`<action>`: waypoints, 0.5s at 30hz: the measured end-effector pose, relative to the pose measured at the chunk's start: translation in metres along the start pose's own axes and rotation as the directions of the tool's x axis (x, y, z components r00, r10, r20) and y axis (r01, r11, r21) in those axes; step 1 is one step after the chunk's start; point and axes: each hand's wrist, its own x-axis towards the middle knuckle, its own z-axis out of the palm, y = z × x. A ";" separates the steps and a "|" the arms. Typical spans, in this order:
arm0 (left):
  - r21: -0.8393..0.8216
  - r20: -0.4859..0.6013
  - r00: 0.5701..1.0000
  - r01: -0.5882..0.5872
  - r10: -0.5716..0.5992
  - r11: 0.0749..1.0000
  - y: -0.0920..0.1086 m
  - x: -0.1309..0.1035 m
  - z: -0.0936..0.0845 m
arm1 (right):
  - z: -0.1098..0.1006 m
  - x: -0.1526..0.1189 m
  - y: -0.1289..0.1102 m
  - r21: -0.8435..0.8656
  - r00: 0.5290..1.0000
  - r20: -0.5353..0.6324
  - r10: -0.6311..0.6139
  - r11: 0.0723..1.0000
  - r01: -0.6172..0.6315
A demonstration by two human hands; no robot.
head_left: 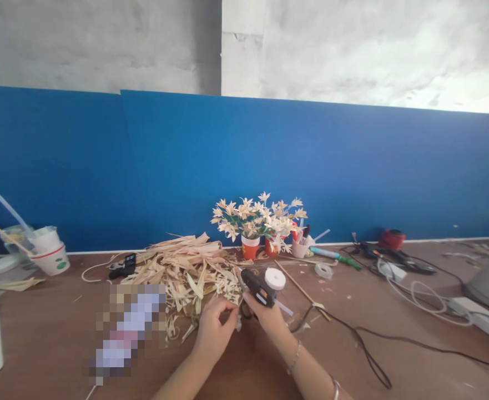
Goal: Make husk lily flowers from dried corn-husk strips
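Note:
My right hand point(263, 311) is wrapped round a black glue gun point(259, 288), whose nozzle points up and to the left. Just left of it, my left hand point(218, 325) has its thumb and forefinger pinched together; what is between them is too small to make out. A pile of dry, pale husks point(186, 266) spreads behind and to the left of my left hand. Beyond both hands, cream-coloured flowers point(261, 216) stand in an orange and white paper cup point(250, 248) and a red cup point(271, 248).
A white tape roll point(275, 278) lies behind the glue gun, near a thin wooden stick point(296, 283). Dark cable point(369, 350) and white cords cross the table's right side. At the far left stands a white cup point(51, 260).

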 end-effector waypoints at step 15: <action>-0.022 0.017 1.000 -0.003 0.003 1.000 -0.002 0.000 0.003 | 0.000 0.001 0.007 0.019 0.999 0.042 -0.010 1.000 0.009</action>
